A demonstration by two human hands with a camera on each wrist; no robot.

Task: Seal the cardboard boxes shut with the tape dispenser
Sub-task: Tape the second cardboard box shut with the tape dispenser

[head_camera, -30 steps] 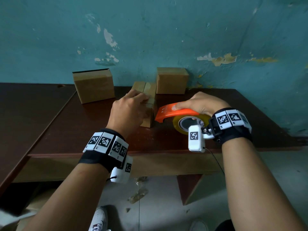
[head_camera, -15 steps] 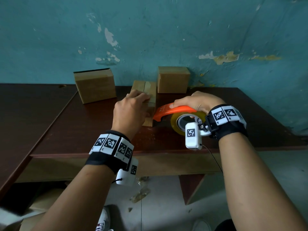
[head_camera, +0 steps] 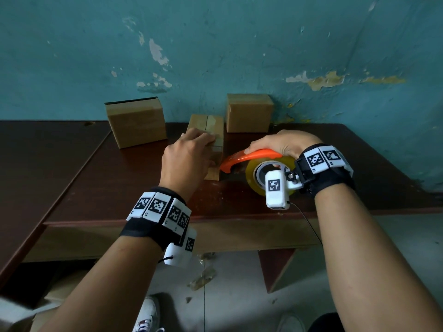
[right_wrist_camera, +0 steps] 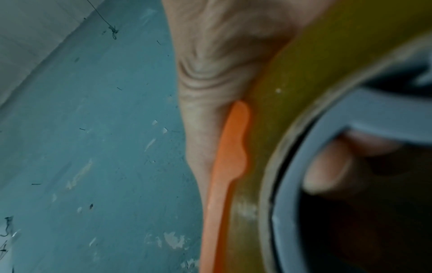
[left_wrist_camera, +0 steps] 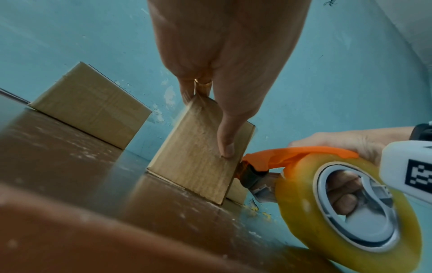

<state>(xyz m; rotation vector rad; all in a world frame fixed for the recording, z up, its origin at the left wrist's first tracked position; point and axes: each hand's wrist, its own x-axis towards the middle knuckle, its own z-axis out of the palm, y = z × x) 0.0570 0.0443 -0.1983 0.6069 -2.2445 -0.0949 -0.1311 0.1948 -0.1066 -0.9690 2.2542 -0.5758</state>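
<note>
- While the left hand (head_camera: 189, 159) lies on the middle cardboard box (head_camera: 214, 130), fingers over its top and thumb straight down its near face, the flaps are closed.
- At 3 o'clock, the right hand (head_camera: 282, 143) grips the tape dispenser (head_camera: 251, 158), its nose touching that box.
- Two other boxes, at 10 (head_camera: 136, 122) and 1 o'clock (head_camera: 249, 113), are closed; contents unseen.

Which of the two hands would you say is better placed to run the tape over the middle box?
Right. The right hand already grips the tape dispenser, nose at the middle box; the left hand steadies that box.
</note>
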